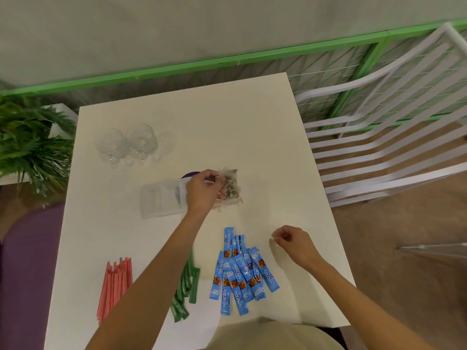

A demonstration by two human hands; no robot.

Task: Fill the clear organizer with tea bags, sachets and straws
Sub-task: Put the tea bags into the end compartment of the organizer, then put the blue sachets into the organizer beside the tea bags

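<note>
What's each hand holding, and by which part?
Left hand pinches a tea bag by its near edge; whether right hand holds anything cannot be told.

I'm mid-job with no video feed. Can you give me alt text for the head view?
Left hand grips tea bags in a pile just right of the clear organizer on a white table. Right hand is curled, right of the blue sachets. Green sachets and red straws lie further left.
</note>
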